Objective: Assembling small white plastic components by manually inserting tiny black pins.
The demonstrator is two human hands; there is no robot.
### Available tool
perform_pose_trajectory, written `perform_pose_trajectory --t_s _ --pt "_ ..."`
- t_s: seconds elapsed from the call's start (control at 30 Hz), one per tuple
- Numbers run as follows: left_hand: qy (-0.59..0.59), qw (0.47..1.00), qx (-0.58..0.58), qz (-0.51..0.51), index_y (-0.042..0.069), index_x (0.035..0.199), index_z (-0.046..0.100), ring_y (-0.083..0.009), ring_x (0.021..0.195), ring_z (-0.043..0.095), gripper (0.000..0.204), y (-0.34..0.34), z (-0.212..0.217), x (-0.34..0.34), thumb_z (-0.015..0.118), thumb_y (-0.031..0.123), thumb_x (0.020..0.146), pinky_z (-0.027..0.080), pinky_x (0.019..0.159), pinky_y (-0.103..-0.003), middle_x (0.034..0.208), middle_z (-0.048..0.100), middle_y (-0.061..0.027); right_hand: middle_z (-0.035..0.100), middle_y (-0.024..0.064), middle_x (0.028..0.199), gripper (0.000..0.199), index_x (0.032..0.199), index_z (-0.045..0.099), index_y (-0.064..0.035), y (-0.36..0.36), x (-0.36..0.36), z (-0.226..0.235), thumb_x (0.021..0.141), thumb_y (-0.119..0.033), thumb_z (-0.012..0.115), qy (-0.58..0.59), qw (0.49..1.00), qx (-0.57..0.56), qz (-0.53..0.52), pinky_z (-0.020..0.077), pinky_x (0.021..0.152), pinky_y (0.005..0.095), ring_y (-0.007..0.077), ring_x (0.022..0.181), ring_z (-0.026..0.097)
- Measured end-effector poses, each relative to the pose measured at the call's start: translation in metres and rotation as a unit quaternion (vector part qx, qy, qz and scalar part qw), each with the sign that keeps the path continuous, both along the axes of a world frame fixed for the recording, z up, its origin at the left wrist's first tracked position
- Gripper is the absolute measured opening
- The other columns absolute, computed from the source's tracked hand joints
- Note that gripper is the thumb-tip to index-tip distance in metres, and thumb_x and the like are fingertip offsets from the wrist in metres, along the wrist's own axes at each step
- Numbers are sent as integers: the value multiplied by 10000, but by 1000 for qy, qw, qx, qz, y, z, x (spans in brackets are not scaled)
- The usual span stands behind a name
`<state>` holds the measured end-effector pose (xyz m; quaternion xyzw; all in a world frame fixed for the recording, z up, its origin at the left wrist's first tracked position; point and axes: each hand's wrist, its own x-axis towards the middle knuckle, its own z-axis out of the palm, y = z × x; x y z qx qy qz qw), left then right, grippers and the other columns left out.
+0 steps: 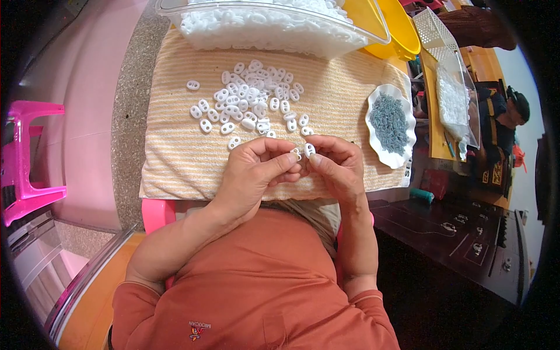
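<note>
Over the near edge of a striped cloth (175,146), my two hands meet, fingertips almost touching. My left hand (259,166) is closed in a pinch on a small pale looped piece (297,154), whose exact kind is too small to make out. Between thumb and forefinger, my right hand (339,164) pinches a white oval two-hole piece (310,150), held upright close beside the looped one. Just beyond the fingers lies a loose pile of matching white two-hole pieces (251,93), with several scattered around it.
A scalloped white dish (377,149) of small grey-blue pieces stands at the right. At the back is a clear bin (373,36) full of white pieces, beside a yellow basin (408,44). A pink stool (23,157) stands left; another person (496,122) is at far right.
</note>
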<state>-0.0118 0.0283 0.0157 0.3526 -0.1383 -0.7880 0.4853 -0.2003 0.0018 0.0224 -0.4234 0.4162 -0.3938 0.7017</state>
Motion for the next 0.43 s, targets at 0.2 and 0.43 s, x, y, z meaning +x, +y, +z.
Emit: perform_pose_trajectory --t_s 0.2,0.43 --pt "-1 1000 1 2 11 1013 618 -124 777 660 135 0 0 0 639 48 886 571 724 -256 884 668 -68 677 86 925 278 1122 620 46 -1 1 -1 854 -20 643 9 1000 -13 -4 528 725 265 132 798 645" --pt "-3 1000 -1 0 13 1020 620 -126 781 659 140 0 -1 0 638 51 887 570 726 -256 890 669 -67 681 94 929 272 1125 622 36 0 2 -1 861 -27 641 18 1000 -15 -4 545 751 287 146 806 654"
